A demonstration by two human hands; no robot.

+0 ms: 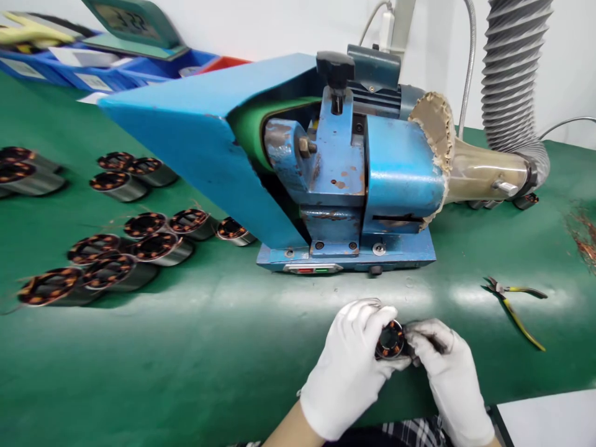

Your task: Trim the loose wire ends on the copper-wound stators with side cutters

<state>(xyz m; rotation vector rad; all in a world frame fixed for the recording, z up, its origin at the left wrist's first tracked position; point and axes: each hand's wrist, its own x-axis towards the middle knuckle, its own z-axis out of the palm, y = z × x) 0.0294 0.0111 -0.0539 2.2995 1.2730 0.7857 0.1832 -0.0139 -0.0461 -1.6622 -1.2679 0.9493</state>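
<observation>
My left hand [349, 366], in a white glove, is closed around a motor stator [390, 340], a steel ring with copper windings and a dark inner face. The stator's open end faces me, just above the green table near its front edge. At the stator's right side, my right hand [449, 372] has its gloved fingers pinched together; their tips are dark with dirt. What they pinch is too small and hidden to make out. Diagonal cutters [514, 304] with yellow-green handles lie spread apart on the table to the right of my hands.
A blue belt grinder [335, 174] stands behind my hands, joined to a grey hose [516, 74]. Several stators [116, 270] stand at left. Copper wire scraps [584, 236] lie at far right. Blue bins [93, 77] and a digital clock [133, 25] are at the back left.
</observation>
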